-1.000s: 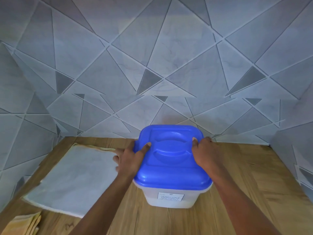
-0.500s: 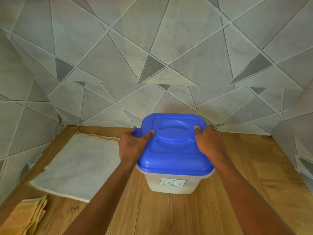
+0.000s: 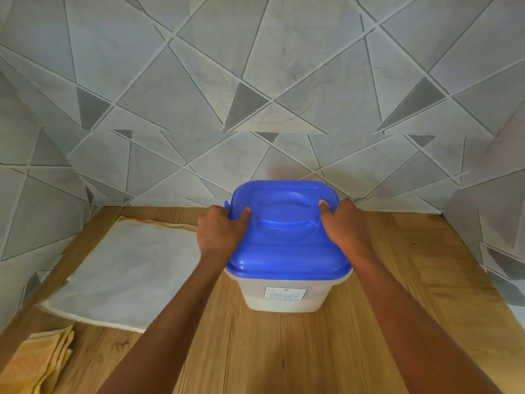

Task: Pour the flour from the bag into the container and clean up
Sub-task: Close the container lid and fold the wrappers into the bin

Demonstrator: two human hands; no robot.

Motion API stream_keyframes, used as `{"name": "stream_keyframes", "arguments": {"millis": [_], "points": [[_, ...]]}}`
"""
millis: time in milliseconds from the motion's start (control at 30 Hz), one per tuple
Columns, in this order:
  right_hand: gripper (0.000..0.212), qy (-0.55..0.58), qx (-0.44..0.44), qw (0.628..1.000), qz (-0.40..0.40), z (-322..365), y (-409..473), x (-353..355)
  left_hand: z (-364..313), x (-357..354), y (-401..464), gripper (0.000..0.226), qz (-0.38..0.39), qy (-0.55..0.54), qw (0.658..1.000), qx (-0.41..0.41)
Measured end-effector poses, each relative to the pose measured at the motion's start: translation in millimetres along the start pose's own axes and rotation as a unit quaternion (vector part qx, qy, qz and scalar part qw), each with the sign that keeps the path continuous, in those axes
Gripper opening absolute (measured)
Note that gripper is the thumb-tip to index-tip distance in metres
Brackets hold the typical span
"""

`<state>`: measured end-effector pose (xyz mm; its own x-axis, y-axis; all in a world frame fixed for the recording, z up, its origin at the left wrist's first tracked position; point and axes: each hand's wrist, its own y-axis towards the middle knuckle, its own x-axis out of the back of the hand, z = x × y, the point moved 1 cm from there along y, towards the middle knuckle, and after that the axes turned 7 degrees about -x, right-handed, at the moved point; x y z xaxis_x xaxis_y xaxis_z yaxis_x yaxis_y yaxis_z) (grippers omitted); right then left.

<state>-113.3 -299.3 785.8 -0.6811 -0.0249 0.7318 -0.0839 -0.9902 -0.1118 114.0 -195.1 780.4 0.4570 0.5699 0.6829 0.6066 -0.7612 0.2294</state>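
Container: translucent white plastic tub, standing upright on the wooden bench, near the tiled back wall. White fill visible through the lower wall suggests flour inside; judged moderately heavy, rigid, smooth-sided and liable to slip. Best hold is judged to be under the lid's side edges or by the moulded handle. Flour bag: lies flat left of the container, limp and apparently empty. Blue lid: seated on the container. Left hand and right hand curl over its opposite edges, thumbs on top. Folded yellow cloth: well left of the container, nearer the viewer. Front label: printed text, too small to read.
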Motion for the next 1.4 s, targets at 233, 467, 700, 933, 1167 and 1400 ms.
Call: {"name": "stream_keyframes", "arguments": {"millis": [233,467,700,933,1167,1400], "points": [[0.068,0.227,0.024,0.974,0.011,-37,-47,3,20,-1,-51,0.085,0.064,-0.263,0.963,0.02],[0.071,0.279,-0.003,0.96,0.016,-46,-42,0,12,-20,-42,0.076,0.006,-0.329,0.944,0.036],[0.066,0.296,0.01,0.955,0.01,-33,11,3,-9,-49,-6,0.072,-0.005,-0.337,0.941,0.022],[0.074,0.284,0.018,0.959,0.019,-28,57,-3,-13,-68,35,0.077,0.031,-0.322,0.946,0.01],[0.069,0.297,0.021,0.954,0.014,-25,49,-1,-18,-67,37,0.073,0.042,-0.279,0.959,0.003],[0.045,0.34,0.012,0.939,-0.049,-61,-28,-34,-13,-44,-23,0.051,-0.036,-0.299,0.953,0.035]]}}
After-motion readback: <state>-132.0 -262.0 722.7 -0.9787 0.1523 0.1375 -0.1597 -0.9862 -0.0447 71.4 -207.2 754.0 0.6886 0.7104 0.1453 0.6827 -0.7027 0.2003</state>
